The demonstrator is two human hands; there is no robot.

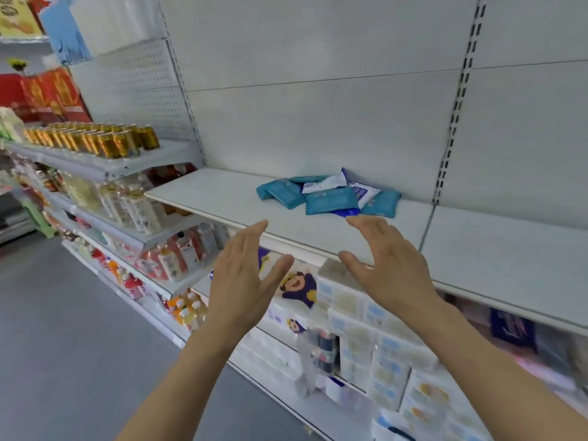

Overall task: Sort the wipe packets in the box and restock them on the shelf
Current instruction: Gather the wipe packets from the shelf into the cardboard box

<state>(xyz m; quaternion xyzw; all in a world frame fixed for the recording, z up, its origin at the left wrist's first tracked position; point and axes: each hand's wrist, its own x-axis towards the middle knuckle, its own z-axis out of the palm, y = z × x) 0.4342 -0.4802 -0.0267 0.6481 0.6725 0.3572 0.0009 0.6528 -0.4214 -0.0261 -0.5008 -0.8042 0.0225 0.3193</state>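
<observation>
While both the left hand and right hand hover spread and empty near the shelf, the heaped wipe packets look light, soft, slippery — best pinched by their long edges.

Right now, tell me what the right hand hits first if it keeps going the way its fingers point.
Probably the dark blue wipe packet at the front of the pile on the white shelf. The right hand looks open above the shelf's front edge, fingertips just short of it; depth is uncertain.

Bright, even overhead light; soft focus, motion-blurred lower right, wide-angle bowing.
</observation>
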